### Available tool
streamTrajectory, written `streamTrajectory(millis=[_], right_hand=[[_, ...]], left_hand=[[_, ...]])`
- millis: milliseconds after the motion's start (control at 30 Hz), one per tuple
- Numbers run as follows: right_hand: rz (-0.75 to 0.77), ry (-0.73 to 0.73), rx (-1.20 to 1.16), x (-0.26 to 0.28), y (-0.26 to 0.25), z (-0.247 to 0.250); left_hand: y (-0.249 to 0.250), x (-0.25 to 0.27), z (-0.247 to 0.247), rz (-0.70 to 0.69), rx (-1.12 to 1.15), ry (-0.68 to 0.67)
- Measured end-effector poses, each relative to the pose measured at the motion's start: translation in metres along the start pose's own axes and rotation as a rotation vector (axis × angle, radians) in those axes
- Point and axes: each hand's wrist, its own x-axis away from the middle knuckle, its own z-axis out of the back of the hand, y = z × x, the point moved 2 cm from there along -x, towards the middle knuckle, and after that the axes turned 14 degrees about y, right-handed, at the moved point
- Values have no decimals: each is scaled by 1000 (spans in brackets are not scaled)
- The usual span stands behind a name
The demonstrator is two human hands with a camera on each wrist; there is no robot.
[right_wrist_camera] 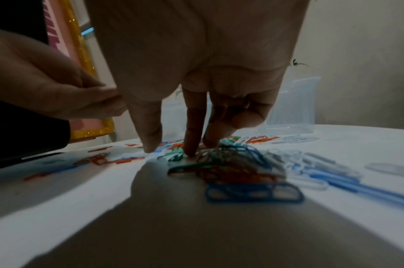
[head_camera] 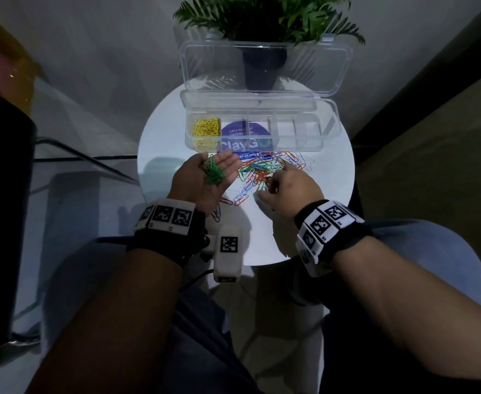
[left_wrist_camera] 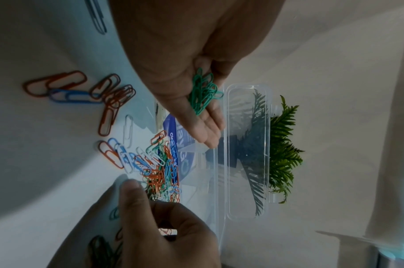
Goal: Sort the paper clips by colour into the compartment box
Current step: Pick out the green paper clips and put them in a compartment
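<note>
**Green clips in the left palm, right hand in the pile**

The left hand [head_camera: 205, 177] lies palm up over the round white surface [head_camera: 330, 177], fingers relaxed and nearly straight, cupping a small bunch of green paper clips [head_camera: 213, 173]. The right hand [head_camera: 286, 191] reaches palm down into the mixed pile of paper clips [head_camera: 264, 169]; its fingertips [right_wrist_camera: 189, 150] touch the clips, the other fingers loosely bent, and I cannot tell whether it pinches one. The pile of orange, blue, green and white clips lies just in front of the clear compartment box [head_camera: 310, 137], whose lid stands open. Its leftmost compartment holds yellow paper clips [head_camera: 206, 132]. A potted plant [head_camera: 264, 38] stands behind the box.
</note>
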Motion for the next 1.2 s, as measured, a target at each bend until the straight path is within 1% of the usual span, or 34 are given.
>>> streamTrajectory(millis=[100, 233, 367, 533, 600, 667, 733, 767, 833, 900, 967, 1033, 1133, 1200], right_hand=[[-36, -17, 28, 1, -4, -5], [-35, -26, 61, -4, -9, -8], [-67, -44, 43, -5, -12, -13], [1, -108, -2, 1, -13, -6], [-22, -84, -69, 0, -13, 2], [-49, 4, -165, -3, -15, 12], [-59, 55, -308, -6, -23, 23], [-61, 48, -394, -7, -30, 29], [-23, -5, -487, -9, -44, 37], [40, -41, -500, -10, -57, 39], [80, -62, -518, -11, -66, 37], [130, -55, -506, -12, -71, 34], [225, -22, -434, -12, -75, 33], [180, 1, -454, -14, -72, 36]], left_hand=[[0, 0, 0, -1, -10, -6], [0, 1, 1, -3, -19, -15], [0, 1, 1, -15, -31, -8], [0, 0, 3, -30, -37, 3], [0, -2, 4, -24, -34, -2], [0, -4, 6, -12, -33, 1], [-2, -6, 6, -3, -48, 10], [-4, -6, 5, 2, -54, 13], [-7, -6, 2, 17, -23, 7], [-10, -7, 0, 23, -15, -2], [-12, -7, 0, 30, -23, -46], [-13, -9, 0, 44, 9, -99], [-11, -5, -3, 49, 25, -93], [-10, -3, -4, 54, 67, -73]])
